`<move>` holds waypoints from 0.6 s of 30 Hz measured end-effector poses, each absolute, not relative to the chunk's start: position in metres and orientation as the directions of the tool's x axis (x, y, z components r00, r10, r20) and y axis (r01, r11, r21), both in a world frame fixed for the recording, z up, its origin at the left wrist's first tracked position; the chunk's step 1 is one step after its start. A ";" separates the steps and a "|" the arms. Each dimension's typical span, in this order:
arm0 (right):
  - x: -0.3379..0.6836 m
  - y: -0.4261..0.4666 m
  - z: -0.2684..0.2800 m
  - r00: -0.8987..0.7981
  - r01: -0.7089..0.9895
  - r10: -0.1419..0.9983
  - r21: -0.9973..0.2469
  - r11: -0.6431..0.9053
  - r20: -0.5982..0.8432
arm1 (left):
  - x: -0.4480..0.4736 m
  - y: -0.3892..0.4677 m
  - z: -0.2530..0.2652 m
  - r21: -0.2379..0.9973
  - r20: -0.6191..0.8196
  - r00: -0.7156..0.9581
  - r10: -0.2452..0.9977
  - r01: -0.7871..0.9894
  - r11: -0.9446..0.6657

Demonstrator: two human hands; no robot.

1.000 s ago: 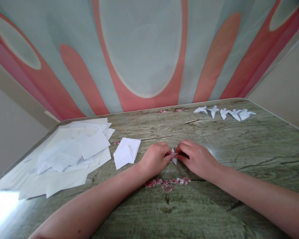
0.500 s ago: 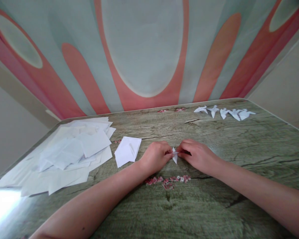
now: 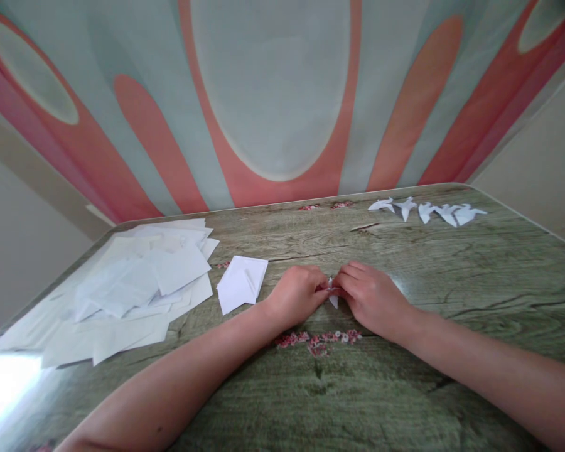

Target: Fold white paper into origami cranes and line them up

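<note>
Between my two hands is a small piece of folded white paper [image 3: 333,301], its pointed lower end showing below the fingers. My left hand [image 3: 297,290] pinches it from the left with thumb and fingers closed. From the right, my right hand [image 3: 370,295] also grips it, fingertips pressed together close to those of the left. Most of the folded paper is hidden behind the fingers. Left of my left hand lie a few white paper squares [image 3: 240,282], with a narrow folded strip on top.
A large spread of loose white sheets [image 3: 179,270] covers the table's left side. Several folded paper birds [image 3: 426,212] stand in a row at the far right. The wood-patterned table [image 3: 358,389] ends at a patterned wall [image 3: 282,88].
My right hand has shifted slightly left, closer to the left fingertips, and covers more of the folded paper. The whole view has tilted a little; the sheets and birds stay put.
</note>
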State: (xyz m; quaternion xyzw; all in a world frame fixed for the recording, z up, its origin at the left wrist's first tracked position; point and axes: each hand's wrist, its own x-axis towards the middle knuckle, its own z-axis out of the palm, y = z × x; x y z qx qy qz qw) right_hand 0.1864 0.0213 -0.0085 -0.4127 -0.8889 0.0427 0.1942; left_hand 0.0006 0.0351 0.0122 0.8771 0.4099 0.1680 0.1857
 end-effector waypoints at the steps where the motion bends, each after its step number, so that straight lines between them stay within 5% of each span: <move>1: 0.187 0.021 -0.009 -0.569 0.715 0.759 -0.266 0.647 0.317 | 0.001 0.035 0.012 0.460 0.143 0.609 0.780 0.657 -0.597; 5: 0.189 0.020 -0.012 -0.515 0.691 0.790 -0.385 0.612 0.332 | 0.001 0.035 0.012 0.441 0.132 0.616 0.777 0.666 -0.602; 18: 0.184 0.021 -0.011 -0.559 0.710 0.770 -0.301 0.636 0.308 | 0.000 0.033 0.007 0.397 0.158 0.611 0.776 0.680 -0.616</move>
